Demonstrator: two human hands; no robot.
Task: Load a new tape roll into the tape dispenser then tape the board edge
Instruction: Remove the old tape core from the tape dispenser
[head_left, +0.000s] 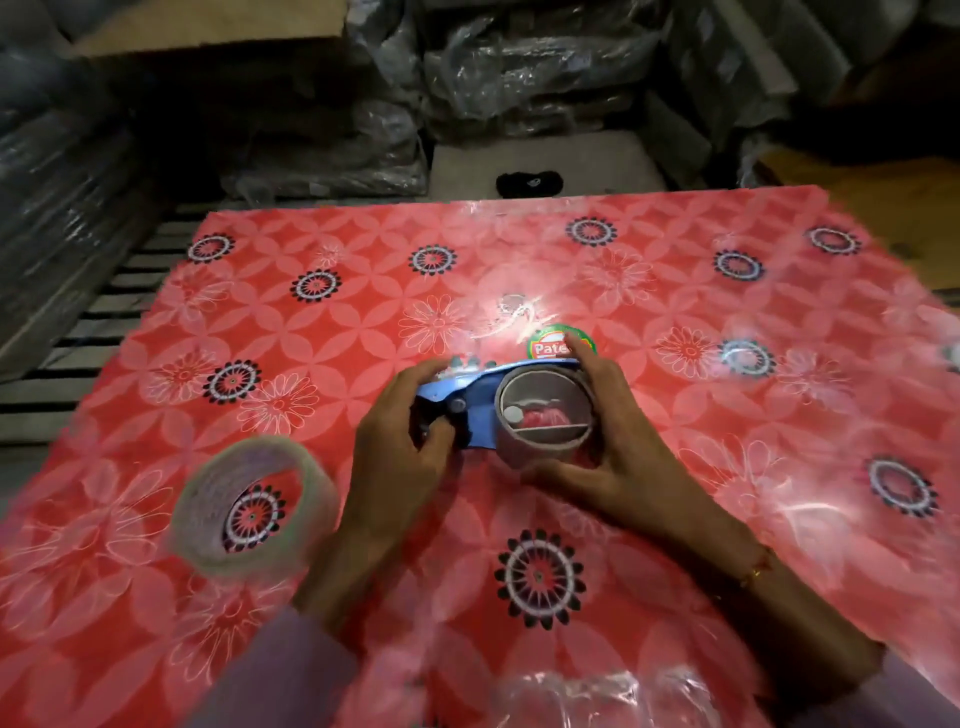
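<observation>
Label (551, 347) reads "Pate"; both hands (400, 441) grip dispenser (470, 410).

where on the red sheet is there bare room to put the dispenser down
Free: the far red floral sheet, and right of the right hand. Crowded: the left hand gripping the blue tape dispenser, clear tape roll beside it.

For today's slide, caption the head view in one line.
Both hands hold a blue tape dispenser over red floral board; clear tape roll waits nearby.
</observation>
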